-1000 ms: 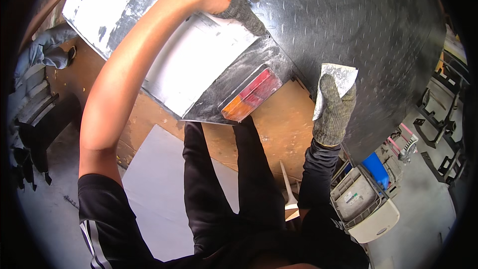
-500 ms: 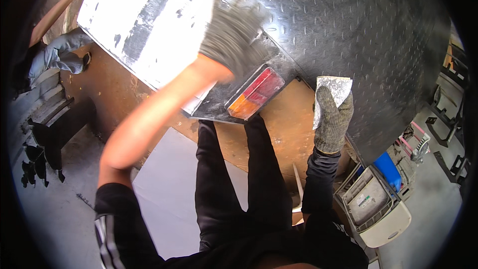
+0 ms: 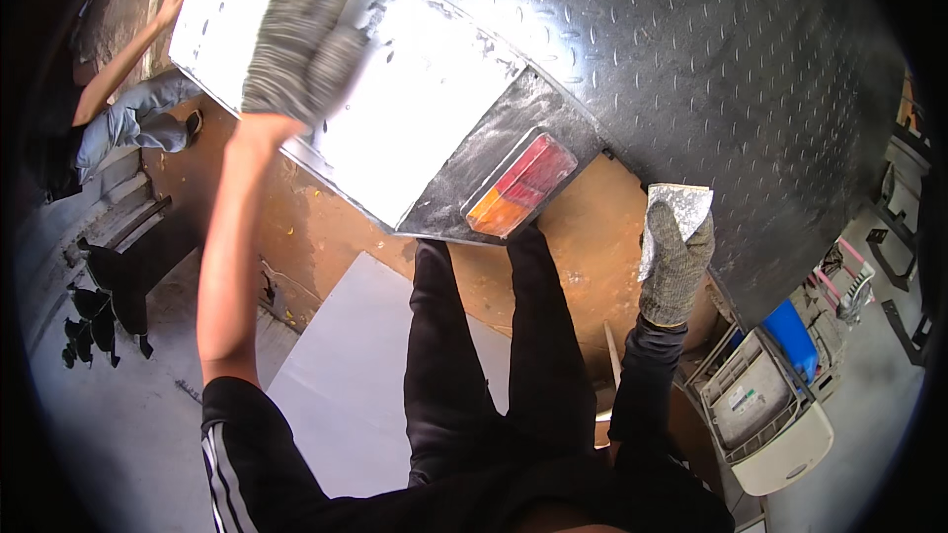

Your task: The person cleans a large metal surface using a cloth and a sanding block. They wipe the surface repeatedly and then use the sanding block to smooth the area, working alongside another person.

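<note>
From the head view I look down on my two gloved hands against a vehicle body. My left hand, in a grey knit glove, lies flat and spread, fingers released, pressed on the pale, white-smeared panel that runs from upper left toward the centre. It grips nothing; the palm just rests on the surface near the panel's upper left part.

My right hand, also gloved, is clenched around a folded piece of grey sandpaper, which sticks up above the fingers. It sits at the lower edge of the dark chequer-plate metal sheet, well apart from the left hand.

Between the two hands, at the lower right corner of the pale panel, sits a red and orange tail lamp, set in a dull grey-sanded patch.

Below it I see my black trousers and an orange-brown surface behind them. At lower right stands a white and grey box-like machine, with a blue container just beside it. At upper left another person's arm reaches up.
</note>
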A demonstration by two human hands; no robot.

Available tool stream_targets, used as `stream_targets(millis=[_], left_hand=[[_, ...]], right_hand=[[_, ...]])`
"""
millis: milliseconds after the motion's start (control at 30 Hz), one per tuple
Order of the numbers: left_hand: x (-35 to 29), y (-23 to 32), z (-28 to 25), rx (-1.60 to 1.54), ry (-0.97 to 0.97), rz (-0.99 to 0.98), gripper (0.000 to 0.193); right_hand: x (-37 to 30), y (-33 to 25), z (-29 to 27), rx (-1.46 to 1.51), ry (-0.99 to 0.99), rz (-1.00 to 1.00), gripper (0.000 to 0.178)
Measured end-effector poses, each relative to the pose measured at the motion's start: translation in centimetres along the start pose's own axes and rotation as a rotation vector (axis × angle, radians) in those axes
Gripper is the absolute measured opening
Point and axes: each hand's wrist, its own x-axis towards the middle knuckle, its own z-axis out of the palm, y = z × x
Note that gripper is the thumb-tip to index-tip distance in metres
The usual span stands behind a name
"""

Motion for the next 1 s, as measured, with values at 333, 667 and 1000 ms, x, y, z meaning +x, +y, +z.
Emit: stream_targets(millis=[333,667,1000], left_hand=[[1.6,12.8,-2.4,-0.395,-0.039,0.036,0.071],[0.4,14.1,-2.8,-0.507,-0.079,0.053,0.069],[1.1,11.7,-2.3,-0.32,0.023,-0.026,0.063]], right_hand=[[-1.0,0.7,0.0,-0.068,0.011,0.061,0.026],[-1.3,1.5,-0.5,-0.112,0.007,0.07,0.024],[-1.4,1.5,-0.4,-0.105,0.015,0.076,0.027]])
